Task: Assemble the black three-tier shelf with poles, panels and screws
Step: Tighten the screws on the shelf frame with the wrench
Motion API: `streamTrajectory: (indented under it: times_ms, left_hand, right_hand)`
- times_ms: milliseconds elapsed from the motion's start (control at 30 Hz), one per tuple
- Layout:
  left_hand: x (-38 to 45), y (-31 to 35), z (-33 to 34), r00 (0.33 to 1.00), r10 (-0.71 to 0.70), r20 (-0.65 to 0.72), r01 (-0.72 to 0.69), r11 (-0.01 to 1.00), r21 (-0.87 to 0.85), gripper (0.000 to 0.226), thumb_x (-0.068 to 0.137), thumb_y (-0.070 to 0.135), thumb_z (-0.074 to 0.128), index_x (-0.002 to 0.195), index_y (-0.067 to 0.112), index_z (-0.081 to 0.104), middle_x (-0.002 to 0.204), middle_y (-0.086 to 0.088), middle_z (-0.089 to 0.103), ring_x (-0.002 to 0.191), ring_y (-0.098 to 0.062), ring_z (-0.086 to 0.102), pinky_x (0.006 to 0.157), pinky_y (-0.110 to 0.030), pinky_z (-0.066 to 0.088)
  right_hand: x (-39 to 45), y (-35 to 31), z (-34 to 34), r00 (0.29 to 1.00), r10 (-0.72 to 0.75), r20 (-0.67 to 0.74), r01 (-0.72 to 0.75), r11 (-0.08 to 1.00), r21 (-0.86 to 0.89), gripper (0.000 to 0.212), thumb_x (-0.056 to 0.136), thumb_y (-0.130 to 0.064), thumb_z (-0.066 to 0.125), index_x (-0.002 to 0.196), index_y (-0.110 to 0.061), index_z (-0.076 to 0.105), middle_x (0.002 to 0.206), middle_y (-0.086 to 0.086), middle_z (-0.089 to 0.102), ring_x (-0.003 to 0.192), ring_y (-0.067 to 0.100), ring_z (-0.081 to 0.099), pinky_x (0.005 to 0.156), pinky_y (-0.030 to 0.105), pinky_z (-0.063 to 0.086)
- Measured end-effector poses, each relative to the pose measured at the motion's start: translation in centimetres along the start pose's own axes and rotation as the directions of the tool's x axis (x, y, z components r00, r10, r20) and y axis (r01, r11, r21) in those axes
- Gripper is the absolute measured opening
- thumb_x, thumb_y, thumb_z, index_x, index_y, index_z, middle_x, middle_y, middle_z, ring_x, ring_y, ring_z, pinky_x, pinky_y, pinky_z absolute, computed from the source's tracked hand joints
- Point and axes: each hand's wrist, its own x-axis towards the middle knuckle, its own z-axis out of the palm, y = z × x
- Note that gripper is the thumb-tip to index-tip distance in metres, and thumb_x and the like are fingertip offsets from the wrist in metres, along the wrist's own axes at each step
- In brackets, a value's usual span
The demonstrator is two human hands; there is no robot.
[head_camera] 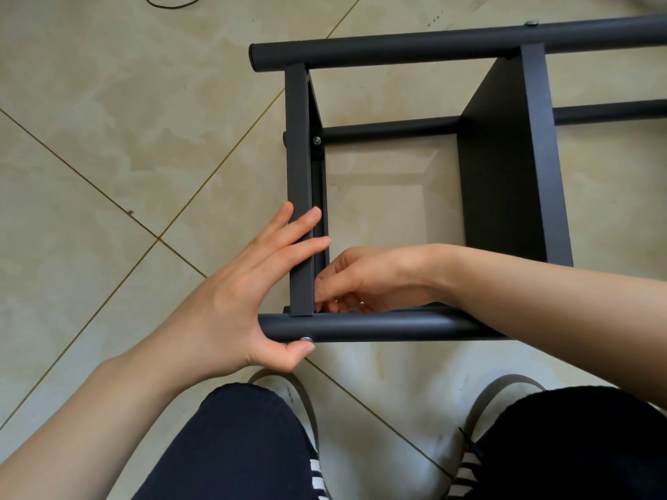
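Head view looked down on a black shelf frame [415, 182] lying on its side on a tiled floor [108, 146]. Counted three poles in sight: a far pole [451, 43] at the top, a lower pole [389, 128] down near the tiles, and a near pole [361, 326] closest to the knees. Counted two panels standing on edge between the poles: a left panel [299, 157] and a right panel [512, 167]. Counted three silver screw heads: one on the far pole [531, 23], one inside the left panel [317, 140], one on the near pole [307, 339]. Left hand [245, 297] lay spread, straight fingers flat against the outer face of the left panel, thumb tip touching the near-pole screw. Right hand [371, 279] reached inside the frame, fingertips curled at the joint of left panel and near pole; cannot tell what, if anything, was pinched there. Two knees and two shoes at the bottom edge.
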Motion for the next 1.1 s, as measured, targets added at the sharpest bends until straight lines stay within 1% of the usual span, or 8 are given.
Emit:
streamTrajectory:
  times_ms: [167, 267, 500, 633, 767, 867, 933, 1100]
  left_hand:
    - [0.01, 0.01, -0.05, 1.0, 0.0, 0.007, 0.0, 1.0, -0.013, 0.093, 0.065, 0.047, 0.071, 0.15, 0.032, 0.037, 0.165, 0.021, 0.014, 0.154, -0.005, 0.003, 0.112, -0.004, 0.016]
    - [0.0, 0.07, -0.11, 1.0, -0.003, 0.006, 0.003, 1.0, -0.001, 0.093, 0.065, 0.048, 0.07, 0.15, 0.033, 0.036, 0.165, 0.023, 0.013, 0.154, -0.005, 0.003, 0.112, -0.01, 0.02]
    - [0.02, 0.07, -0.05, 1.0, -0.001, 0.003, 0.001, 1.0, -0.019, 0.092, 0.065, 0.047, 0.07, 0.15, 0.032, 0.037, 0.165, 0.022, 0.015, 0.154, -0.005, 0.004, 0.112, -0.005, 0.017]
    - [0.01, 0.1, -0.09, 1.0, -0.001, 0.004, 0.001, 1.0, -0.02, 0.092, 0.065, 0.047, 0.07, 0.15, 0.032, 0.037, 0.165, 0.023, 0.014, 0.154, -0.005, 0.003, 0.113, -0.007, 0.018]
    - [0.01, 0.08, -0.04, 1.0, -0.002, 0.009, 0.002, 1.0, -0.014, 0.092, 0.066, 0.047, 0.07, 0.15, 0.031, 0.037, 0.165, 0.022, 0.014, 0.154, -0.005, 0.003, 0.111, -0.002, 0.014]
    - [0.0, 0.06, -0.02, 1.0, -0.002, 0.004, 0.002, 1.0, -0.013, 0.092, 0.065, 0.047, 0.07, 0.15, 0.032, 0.037, 0.165, 0.022, 0.014, 0.154, -0.005, 0.003, 0.113, -0.007, 0.018]
    - [-0.01, 0.06, 0.0, 1.0, 0.0, -0.001, 0.0, 1.0, -0.008, 0.092, 0.065, 0.048, 0.07, 0.15, 0.033, 0.036, 0.165, 0.022, 0.014, 0.154, -0.006, 0.004, 0.113, -0.018, 0.023]
    - [-0.05, 0.0, -0.01, 1.0, 0.005, -0.005, -0.005, 1.0, 0.001, 0.093, 0.066, 0.048, 0.07, 0.15, 0.031, 0.036, 0.165, 0.021, 0.014, 0.154, -0.008, 0.005, 0.111, -0.022, 0.025]
  right_hand:
    - [-0.09, -0.21, 0.04, 0.999, -0.003, 0.035, 0.001, 0.998, 0.065, 0.023, 0.093, -0.011, 0.055, 0.072, -0.013, 0.064, 0.07, 0.001, 0.06, 0.063, 0.012, 0.051, 0.065, 0.024, 0.04]
    - [-0.04, -0.13, 0.06, 0.999, -0.026, 0.026, 0.025, 0.999, 0.028, 0.018, 0.094, -0.009, 0.056, 0.078, -0.01, 0.064, 0.068, 0.001, 0.058, 0.064, 0.013, 0.049, 0.066, 0.026, 0.039]
    - [0.1, -0.16, 0.02, 1.0, 0.024, 0.006, -0.024, 0.998, 0.05, 0.031, 0.094, -0.018, 0.055, 0.064, -0.017, 0.065, 0.067, 0.001, 0.051, 0.061, 0.013, 0.045, 0.065, 0.026, 0.036]
    - [-0.07, -0.1, -0.15, 0.997, -0.042, 0.057, 0.037, 0.996, 0.084, 0.013, 0.094, -0.006, 0.054, 0.086, -0.01, 0.063, 0.082, 0.007, 0.055, 0.072, 0.016, 0.049, 0.077, 0.032, 0.037]
    - [-0.15, 0.0, -0.02, 0.996, -0.028, 0.088, 0.022, 0.997, 0.07, 0.018, 0.098, -0.01, 0.053, 0.081, -0.011, 0.059, 0.07, 0.002, 0.053, 0.066, 0.013, 0.049, 0.075, 0.029, 0.04]
    - [0.01, 0.09, -0.03, 0.998, -0.004, 0.064, 0.003, 1.0, 0.018, 0.025, 0.097, -0.015, 0.055, 0.073, -0.012, 0.062, 0.067, 0.002, 0.051, 0.063, 0.013, 0.046, 0.07, 0.027, 0.04]
    - [0.2, 0.12, -0.09, 0.998, 0.013, 0.058, -0.016, 0.999, 0.043, 0.025, 0.095, -0.017, 0.055, 0.072, -0.014, 0.063, 0.069, 0.003, 0.051, 0.065, 0.013, 0.046, 0.071, 0.027, 0.038]
    - [0.2, 0.11, -0.41, 0.993, -0.045, 0.109, 0.033, 0.993, 0.109, 0.014, 0.094, -0.008, 0.054, 0.086, -0.013, 0.064, 0.082, 0.004, 0.057, 0.073, 0.015, 0.052, 0.075, 0.028, 0.04]
